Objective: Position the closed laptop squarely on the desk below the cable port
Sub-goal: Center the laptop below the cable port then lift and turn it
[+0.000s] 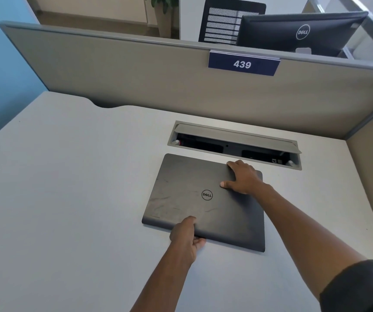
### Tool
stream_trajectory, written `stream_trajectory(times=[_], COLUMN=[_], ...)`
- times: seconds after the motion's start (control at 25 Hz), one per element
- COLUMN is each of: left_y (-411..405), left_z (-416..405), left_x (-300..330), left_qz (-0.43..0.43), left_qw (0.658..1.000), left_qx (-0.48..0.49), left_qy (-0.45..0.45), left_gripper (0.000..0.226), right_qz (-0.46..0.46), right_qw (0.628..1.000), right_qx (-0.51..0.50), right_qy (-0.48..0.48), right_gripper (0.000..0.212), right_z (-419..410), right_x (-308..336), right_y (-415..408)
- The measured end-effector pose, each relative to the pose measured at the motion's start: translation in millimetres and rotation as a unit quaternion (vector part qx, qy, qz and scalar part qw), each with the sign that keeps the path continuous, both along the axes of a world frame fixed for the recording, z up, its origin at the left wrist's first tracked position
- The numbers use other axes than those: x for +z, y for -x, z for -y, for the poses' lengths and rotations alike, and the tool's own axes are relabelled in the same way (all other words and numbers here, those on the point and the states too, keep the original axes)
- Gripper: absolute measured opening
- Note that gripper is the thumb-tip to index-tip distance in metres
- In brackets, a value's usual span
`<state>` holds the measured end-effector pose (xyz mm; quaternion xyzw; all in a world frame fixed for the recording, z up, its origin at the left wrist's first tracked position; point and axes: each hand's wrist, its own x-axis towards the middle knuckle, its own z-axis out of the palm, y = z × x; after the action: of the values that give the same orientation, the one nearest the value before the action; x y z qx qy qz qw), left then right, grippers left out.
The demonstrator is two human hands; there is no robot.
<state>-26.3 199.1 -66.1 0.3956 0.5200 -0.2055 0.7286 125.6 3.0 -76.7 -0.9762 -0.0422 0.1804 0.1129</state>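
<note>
— What can't you make out here?
— The left hand (186, 235) curls its fingers under the near edge of the laptop (203, 199), so its grip is hidden there. The right hand (242, 176) covers the far right corner.
— And the cable port (235, 145)?
— Dark inside; its contents are too small to tell. The table (68, 176) runs off the picture's left and bottom edges.

Bright, even daylight, soft shadows beneath the forearms, sharp focus, wide-angle bending of straight edges.
</note>
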Motion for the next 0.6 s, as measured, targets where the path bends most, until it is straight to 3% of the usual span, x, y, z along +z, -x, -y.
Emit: stream_trajectory(times=[0.6], left_y=[13.4], left_z=[-3.1], left_x=[-2.8], left_qz=[0.027], left_qw=[1.000], left_qx=[-0.006], left_qy=[-0.014], left_gripper=[0.050], right_qz=[-0.002], right_qw=[0.997], right_qx=[-0.052], right_qy=[-0.062], right_gripper=[0.082], right_z=[-0.2], right_x=[1.6], right_y=[3.0])
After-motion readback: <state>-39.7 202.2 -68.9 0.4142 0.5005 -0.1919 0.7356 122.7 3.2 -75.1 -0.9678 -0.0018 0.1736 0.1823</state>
